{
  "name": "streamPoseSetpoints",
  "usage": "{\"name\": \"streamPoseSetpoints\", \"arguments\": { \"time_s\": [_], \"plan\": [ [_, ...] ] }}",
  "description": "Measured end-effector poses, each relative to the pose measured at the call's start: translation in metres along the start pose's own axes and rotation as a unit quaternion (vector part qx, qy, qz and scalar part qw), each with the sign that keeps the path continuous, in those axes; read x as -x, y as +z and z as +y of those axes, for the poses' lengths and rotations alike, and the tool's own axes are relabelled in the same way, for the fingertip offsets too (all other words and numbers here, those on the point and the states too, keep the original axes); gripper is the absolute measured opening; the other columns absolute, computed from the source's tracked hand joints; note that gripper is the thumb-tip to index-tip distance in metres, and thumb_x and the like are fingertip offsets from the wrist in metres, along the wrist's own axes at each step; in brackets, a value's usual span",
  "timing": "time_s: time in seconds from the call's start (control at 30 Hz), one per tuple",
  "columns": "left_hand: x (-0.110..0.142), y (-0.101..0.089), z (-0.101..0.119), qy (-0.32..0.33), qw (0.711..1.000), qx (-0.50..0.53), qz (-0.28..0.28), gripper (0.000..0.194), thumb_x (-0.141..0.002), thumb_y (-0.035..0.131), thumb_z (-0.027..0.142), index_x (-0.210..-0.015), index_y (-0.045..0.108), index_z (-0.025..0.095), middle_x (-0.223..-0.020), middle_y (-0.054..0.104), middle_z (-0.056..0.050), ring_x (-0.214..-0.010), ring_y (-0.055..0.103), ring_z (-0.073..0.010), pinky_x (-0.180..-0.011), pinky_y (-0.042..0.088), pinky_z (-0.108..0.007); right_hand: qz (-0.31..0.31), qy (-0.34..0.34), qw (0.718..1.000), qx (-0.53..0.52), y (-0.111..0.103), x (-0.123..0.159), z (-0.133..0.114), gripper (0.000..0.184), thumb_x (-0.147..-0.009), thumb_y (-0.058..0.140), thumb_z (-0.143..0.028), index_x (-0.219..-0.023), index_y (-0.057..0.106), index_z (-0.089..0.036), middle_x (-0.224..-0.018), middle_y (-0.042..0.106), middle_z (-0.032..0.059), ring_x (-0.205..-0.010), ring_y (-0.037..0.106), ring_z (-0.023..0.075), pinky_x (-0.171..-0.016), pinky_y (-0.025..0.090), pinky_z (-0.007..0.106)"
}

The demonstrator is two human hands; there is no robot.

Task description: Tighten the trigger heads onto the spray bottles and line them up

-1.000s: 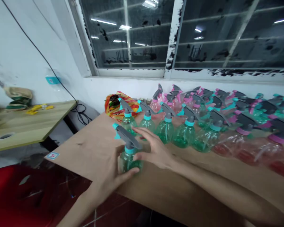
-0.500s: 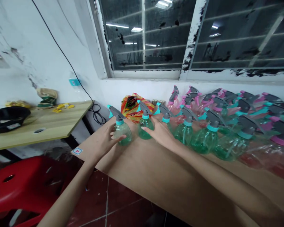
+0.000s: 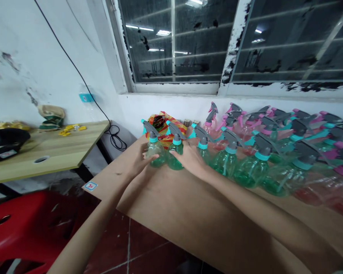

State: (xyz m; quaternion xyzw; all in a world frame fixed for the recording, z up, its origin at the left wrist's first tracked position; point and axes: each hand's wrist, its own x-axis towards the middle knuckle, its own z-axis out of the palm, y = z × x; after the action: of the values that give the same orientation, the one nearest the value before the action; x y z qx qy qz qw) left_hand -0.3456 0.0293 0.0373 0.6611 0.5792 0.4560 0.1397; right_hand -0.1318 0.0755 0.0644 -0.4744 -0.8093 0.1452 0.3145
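Fingers of my left hand (image 3: 138, 163) are curled round the front of a green spray bottle (image 3: 154, 156), tips touching it, so that one looks held, though the pictures don't show how firm the grip is. Fingers of my right hand (image 3: 190, 158) are spread and lie on the next spray bottle (image 3: 173, 163), just beside the first. I can't tell if they're gripping it or only touching. The side of that hand is right up near a third bottle (image 3: 202, 145). All three stand upright on a brown board (image 3: 185, 217), with grey trigger heads and teal collars.

More spray bottles (image 3: 247, 177) stand packed in rows to the right, green in front, pink-collared ones (image 3: 231, 129) behind and further along. A colourful plastic bag (image 3: 160, 123) sits behind the left bottles, against the wall under a window (image 3: 183, 42). To the left I see a wooden desk (image 3: 45, 152) with a black cable (image 3: 74, 68) running down the wall beside it, and a red stool (image 3: 25, 224) below.
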Motion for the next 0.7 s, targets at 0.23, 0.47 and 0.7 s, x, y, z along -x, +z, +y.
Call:
{"name": "streamPoseSetpoints", "arguments": {
  "time_s": [0.23, 0.47, 0.7],
  "plan": [
    [0.011, 0.004, -0.015, -0.011, 0.998, -0.049, 0.048, 0.073, -0.078, 0.068, 0.056, -0.137, 0.039, 0.024, -0.143, 0.047, -0.014, -0.133, 0.043, -0.0358, -0.102, 0.041, -0.056, -0.010, -0.051, 0.997, 0.051, -0.007, 0.023, 0.003, 0.059, -0.087, 0.056, -0.048, -0.128, 0.052, -0.005, -0.097, 0.069, 0.0211, -0.084, 0.068, 0.0333, -0.064, 0.048, 0.039],
    [0.077, 0.006, 0.025, 0.006, 0.988, -0.089, 0.128, 0.053, -0.088, 0.059, 0.049, -0.133, 0.043, 0.028, -0.141, 0.043, -0.010, -0.133, 0.041, -0.0313, -0.102, 0.043, -0.051, -0.025, -0.122, 0.986, 0.112, -0.041, 0.082, 0.015, 0.054, -0.089, 0.050, -0.054, -0.116, 0.060, -0.008, -0.095, 0.070, 0.0182, -0.079, 0.069, 0.0349, -0.059, 0.049, 0.042],
    [0.130, 0.057, 0.097, 0.024, 0.993, -0.027, -0.111, 0.063, -0.084, 0.066, 0.049, -0.137, 0.037, 0.030, -0.142, 0.045, -0.010, -0.131, 0.045, -0.0314, -0.106, 0.040, -0.054, 0.007, -0.163, 0.978, 0.131, -0.076, 0.135, 0.040, 0.051, -0.088, 0.051, -0.055, -0.115, 0.059, -0.012, -0.098, 0.071, 0.0144, -0.085, 0.070, 0.0323, -0.063, 0.053, 0.041]
  ]
}}
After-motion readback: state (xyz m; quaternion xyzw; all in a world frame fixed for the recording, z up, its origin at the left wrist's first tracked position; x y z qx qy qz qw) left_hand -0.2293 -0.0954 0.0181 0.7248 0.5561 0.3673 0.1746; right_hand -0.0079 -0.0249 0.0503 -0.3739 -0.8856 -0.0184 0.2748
